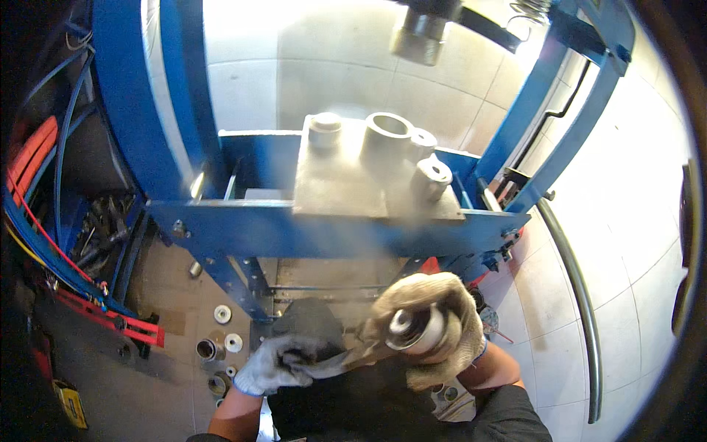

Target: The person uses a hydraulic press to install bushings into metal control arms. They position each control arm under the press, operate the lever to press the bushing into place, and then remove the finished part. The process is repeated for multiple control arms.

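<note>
My right hand (pixel 442 331), in a dirty work glove, is closed around the round end of a metal arm with a bushing (pixel 412 328). The bushing faces up and left, with a bright centre and a dark ring. From it the narrow grey body of the arm slants down to my left hand (pixel 276 365), also gloved, whose fingers are closed on the other end. Both hands are in front of a blue shop press (pixel 339 230). The gloves hide parts of the arm, and its outline is somewhat blurred.
Metal plates (pixel 335 184) lie on the press bed, carrying a short capped cylinder (pixel 325 131), an open tube (pixel 389 132) and smaller sleeves (pixel 432 179). The press ram (pixel 420 37) hangs above. Rings (pixel 222 314) are on the floor at left; a dark hose (pixel 574 287) lies right.
</note>
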Demonstrator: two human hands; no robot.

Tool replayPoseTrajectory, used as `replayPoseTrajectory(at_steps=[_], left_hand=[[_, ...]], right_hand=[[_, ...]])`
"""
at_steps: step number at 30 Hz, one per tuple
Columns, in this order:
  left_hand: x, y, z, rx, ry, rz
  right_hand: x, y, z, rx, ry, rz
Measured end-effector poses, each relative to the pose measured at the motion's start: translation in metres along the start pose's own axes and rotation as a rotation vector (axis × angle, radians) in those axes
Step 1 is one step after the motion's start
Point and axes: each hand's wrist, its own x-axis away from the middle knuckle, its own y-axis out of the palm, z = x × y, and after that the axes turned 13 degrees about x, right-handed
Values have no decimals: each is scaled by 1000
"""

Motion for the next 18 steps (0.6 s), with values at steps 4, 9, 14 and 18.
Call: replayPoseTrajectory(at_steps=[4, 9, 14, 18], left_hand=[[21, 24, 20, -349, 344, 34], [46, 42, 45, -353, 622, 432], [64, 43, 74, -572, 891, 686], [66, 43, 115, -609, 982, 712]], right_hand=[[-10, -38, -30, 340, -63, -95], [-39, -78, -37, 693, -285, 30], [-85, -139, -21, 754, 69, 373], [-117, -180, -3, 908, 244, 79]])
